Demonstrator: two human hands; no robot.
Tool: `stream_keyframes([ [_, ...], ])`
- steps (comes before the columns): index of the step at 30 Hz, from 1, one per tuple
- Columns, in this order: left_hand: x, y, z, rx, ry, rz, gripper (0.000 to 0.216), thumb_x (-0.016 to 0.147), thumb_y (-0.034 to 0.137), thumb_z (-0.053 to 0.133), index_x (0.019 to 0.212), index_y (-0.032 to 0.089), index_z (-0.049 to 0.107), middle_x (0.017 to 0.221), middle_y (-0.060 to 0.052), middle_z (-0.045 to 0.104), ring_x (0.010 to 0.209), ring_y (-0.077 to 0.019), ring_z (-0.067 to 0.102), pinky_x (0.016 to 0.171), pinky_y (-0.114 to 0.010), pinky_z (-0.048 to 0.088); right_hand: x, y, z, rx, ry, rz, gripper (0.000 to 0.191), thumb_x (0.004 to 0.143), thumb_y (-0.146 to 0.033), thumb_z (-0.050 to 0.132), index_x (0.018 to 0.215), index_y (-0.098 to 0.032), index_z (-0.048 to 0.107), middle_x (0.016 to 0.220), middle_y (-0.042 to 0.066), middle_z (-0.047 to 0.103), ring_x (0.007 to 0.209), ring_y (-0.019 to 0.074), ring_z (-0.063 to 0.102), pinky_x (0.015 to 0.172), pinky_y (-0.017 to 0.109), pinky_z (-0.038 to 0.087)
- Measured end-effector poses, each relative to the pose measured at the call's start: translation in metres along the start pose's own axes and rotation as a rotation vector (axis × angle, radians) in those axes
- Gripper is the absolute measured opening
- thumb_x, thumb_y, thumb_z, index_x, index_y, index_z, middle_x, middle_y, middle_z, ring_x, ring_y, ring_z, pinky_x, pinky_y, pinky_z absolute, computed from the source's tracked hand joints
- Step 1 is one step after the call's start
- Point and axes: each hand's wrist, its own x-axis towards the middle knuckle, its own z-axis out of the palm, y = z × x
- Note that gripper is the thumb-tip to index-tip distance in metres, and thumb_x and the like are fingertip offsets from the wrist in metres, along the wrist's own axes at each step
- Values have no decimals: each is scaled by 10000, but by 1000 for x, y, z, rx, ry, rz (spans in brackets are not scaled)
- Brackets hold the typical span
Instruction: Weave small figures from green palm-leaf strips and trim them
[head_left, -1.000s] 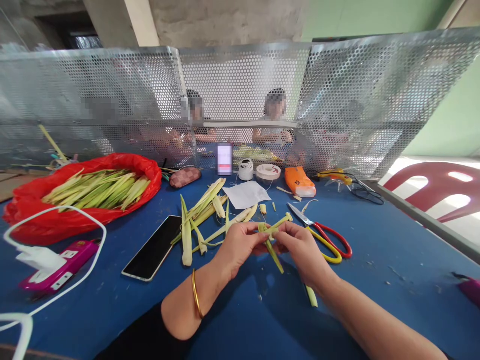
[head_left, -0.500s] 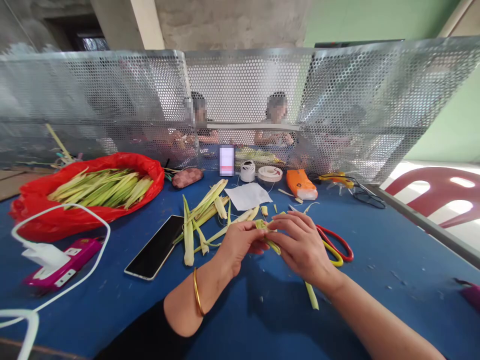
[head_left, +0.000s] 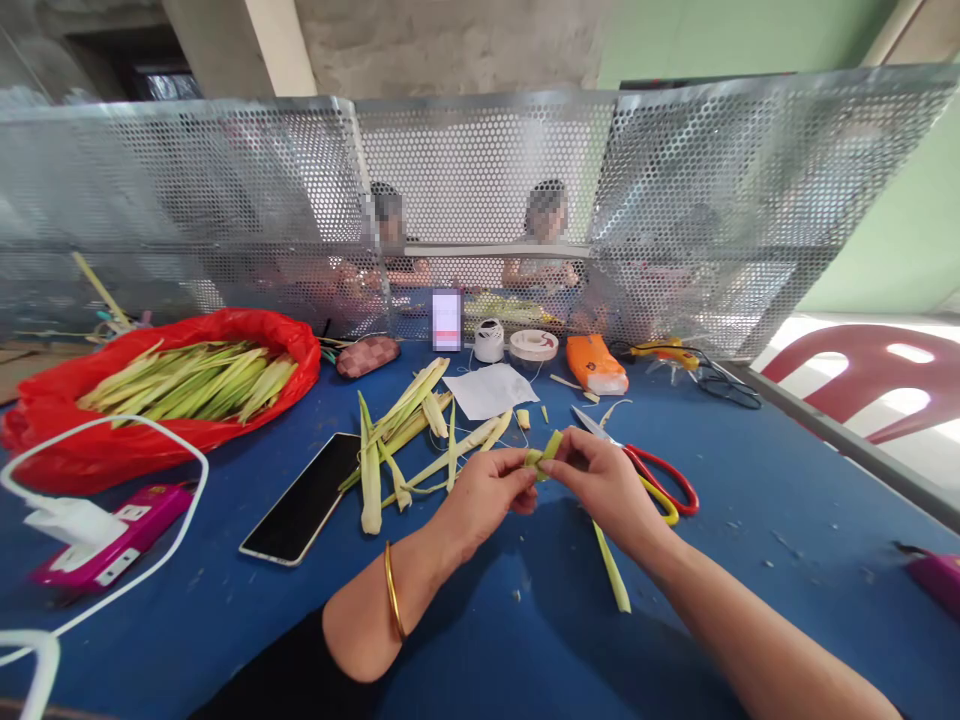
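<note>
Between my two hands is a small folded piece of green corn husk (head_left: 538,460). My left hand (head_left: 491,488) pinches its left side between thumb and fingers, a gold bangle on the wrist. From the right, my right hand (head_left: 606,482) grips the husk's other side with thumb and forefinger. A long green husk strip (head_left: 613,570) hangs or lies below my right hand; its upper end is hidden. Scissors (head_left: 664,480) with red and yellow handles lie just behind my right hand. Loose husk strips (head_left: 409,430) are piled to the left of my hands.
A red bag (head_left: 281,408) full of husks stands at left, near a purple power strip (head_left: 112,545). A dark phone (head_left: 300,500) lies flat. Paper (head_left: 491,391), string (head_left: 489,340), tape (head_left: 533,345) and an orange packet (head_left: 596,364) sit before a perforated metal screen (head_left: 487,160); two people are behind it.
My right hand has turned and drawn its fingers in, so more of the folded husk shows. The scissor blades are now uncovered. The view has shifted slightly.
</note>
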Motion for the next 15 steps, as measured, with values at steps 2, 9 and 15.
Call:
stream_keyframes([
  [2,0,-2,1,27,-4,33,143,764,276,653,812,160,721,624,-5,609,604,-123,584,645,-257,474,0,3,2,73,19,48,184,730,-275,634,631,-196,501,574,-60,489,550,118,438,539,258,358],
  [9,-1,-4,10,-66,148,-37,229,742,256,671,948,170,724,805,-53,718,634,-141,644,626,-241,467,-4,-1,13,291,83,171,199,720,-327,663,700,-185,525,581,-44,542,551,123,496,538,255,382],
  [15,2,-4,5,-246,257,-159,253,676,260,741,903,151,714,726,-49,715,586,-120,634,590,-224,461,-6,-8,3,-2,93,-21,142,779,-296,614,753,-210,505,637,-40,555,579,137,532,555,262,425],
])
